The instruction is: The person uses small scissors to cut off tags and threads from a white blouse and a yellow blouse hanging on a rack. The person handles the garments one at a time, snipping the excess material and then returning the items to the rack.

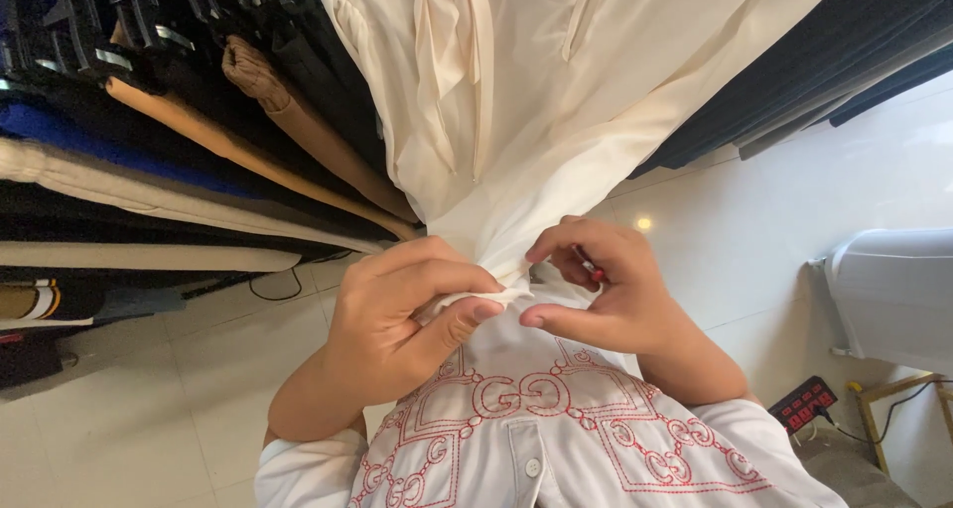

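Your left hand point(402, 315) is closed in a pinch on the lower hem of the cream blouse point(536, 101), thumb pressed against forefinger over a gathered fold of cloth. Your right hand point(606, 290) is curled shut just beside it, fingertips on the same fold, with a small red object point(593, 267) tucked inside the fingers; what it is cannot be told. The blouse hangs above both hands, drawn taut down to the pinch point.

To the left of the blouse, dark, tan and blue garments point(149, 141) hang packed on a rack; to its right, more dark clothing point(824, 62). Below the blouse, your white shirt with red stitching point(536, 429) fills the foreground, over a pale tiled floor point(754, 220).

Risks noted: the fabric looks thin and smooth, so a hard downward pull could likely strain a seam or drag the blouse off its hanger. A slack pinch may let the fold slip. The hidden red object could snag or mark the cloth.
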